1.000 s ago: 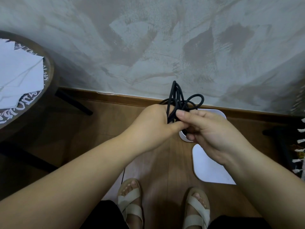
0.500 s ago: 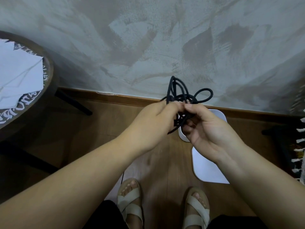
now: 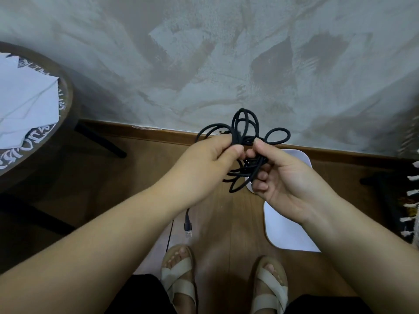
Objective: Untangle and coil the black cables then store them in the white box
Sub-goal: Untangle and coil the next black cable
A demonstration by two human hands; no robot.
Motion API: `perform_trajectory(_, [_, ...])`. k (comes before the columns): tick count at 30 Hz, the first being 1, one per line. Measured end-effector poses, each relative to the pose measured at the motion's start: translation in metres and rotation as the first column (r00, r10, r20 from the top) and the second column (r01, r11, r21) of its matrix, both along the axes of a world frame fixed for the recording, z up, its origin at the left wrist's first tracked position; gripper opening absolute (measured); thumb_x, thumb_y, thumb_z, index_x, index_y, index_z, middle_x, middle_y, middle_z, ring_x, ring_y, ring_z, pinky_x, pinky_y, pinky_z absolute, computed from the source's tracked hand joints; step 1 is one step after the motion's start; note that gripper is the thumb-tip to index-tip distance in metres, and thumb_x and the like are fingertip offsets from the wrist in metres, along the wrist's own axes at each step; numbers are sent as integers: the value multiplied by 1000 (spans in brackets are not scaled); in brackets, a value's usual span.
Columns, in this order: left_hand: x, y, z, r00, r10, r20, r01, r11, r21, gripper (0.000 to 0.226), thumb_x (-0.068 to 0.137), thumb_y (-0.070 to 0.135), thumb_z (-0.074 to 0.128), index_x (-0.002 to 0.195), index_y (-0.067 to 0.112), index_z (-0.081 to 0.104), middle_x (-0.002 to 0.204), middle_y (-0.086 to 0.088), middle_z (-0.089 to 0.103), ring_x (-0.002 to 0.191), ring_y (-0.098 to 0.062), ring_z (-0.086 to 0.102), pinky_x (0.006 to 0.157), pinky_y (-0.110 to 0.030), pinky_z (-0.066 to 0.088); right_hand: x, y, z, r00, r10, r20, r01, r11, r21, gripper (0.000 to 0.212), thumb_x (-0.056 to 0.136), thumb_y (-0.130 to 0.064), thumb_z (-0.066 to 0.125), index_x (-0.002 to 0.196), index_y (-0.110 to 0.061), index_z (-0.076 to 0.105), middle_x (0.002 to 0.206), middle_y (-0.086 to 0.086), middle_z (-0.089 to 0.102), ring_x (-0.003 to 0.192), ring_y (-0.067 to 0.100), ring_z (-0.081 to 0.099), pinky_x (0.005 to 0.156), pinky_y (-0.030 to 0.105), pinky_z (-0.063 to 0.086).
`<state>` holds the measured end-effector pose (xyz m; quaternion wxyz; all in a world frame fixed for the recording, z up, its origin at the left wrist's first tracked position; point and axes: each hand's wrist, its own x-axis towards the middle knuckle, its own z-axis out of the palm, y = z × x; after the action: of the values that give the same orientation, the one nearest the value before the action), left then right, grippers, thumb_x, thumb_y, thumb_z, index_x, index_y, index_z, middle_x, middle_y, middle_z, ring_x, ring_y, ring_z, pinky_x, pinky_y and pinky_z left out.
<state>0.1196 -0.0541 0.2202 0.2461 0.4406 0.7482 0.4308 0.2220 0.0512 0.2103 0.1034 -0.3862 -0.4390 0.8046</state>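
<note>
While hands (image 3: 210, 164) (image 3: 292, 177) hold cables (image 3: 237, 134), white box (image 3: 288, 232) beneath

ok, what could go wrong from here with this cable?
1. The left hand and right hand both pinch the cable where strands cross; pulling apart may tighten the tangle rather than free it.
2. The plug dangles loose below the left forearm and could snag a loop.
3. The box sits on the floor, partly hidden by the right arm; a drop could miss it.

Left hand (image 3: 210, 162) and right hand (image 3: 283, 177) both pinching a tangled black cable (image 3: 243, 137), a plug (image 3: 187, 225) dangling below, white box (image 3: 285, 232) on the wooden floor (image 3: 140, 175), round table (image 3: 65, 105) at left
</note>
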Motion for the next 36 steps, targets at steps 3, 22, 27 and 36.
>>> perform_trajectory(3, [2,2,-4,997,74,-35,-72,996,50,27,97,22,48,74,34,53,55,22,55,59,10,51,57,-6,35,1,-3,0,999,36,-35,-36,999,-2,14,64,-32,65,66,-20,71,65,-10,62,47,5,31,43,16,25])
perform_trajectory(22, [-11,2,-20,948,16,-316,-9,1000,24,25,90,14,47,98,2,69,71,5,53,69,-9,47,66,-11,36,2,-3,10,983,139,-118,-138,990,18,18,92,-3,47,95,-11,63,86,1,74,34,5,49,48,23,54])
perform_trajectory(27, [-10,0,-14,957,13,-290,-10,1000,12,20,94,15,54,102,10,72,80,1,66,77,-12,57,75,-27,44,2,4,10,984,168,-63,-162,983,90,10,86,-9,56,91,-9,65,88,2,74,31,3,40,50,24,55])
perform_trajectory(36, [-3,3,-16,931,-88,-353,84,996,-25,29,92,18,43,103,6,67,76,1,51,75,-18,51,69,-31,40,4,11,10,973,218,75,-230,940,251,15,64,-25,67,76,-17,71,77,-2,73,35,2,39,42,15,44])
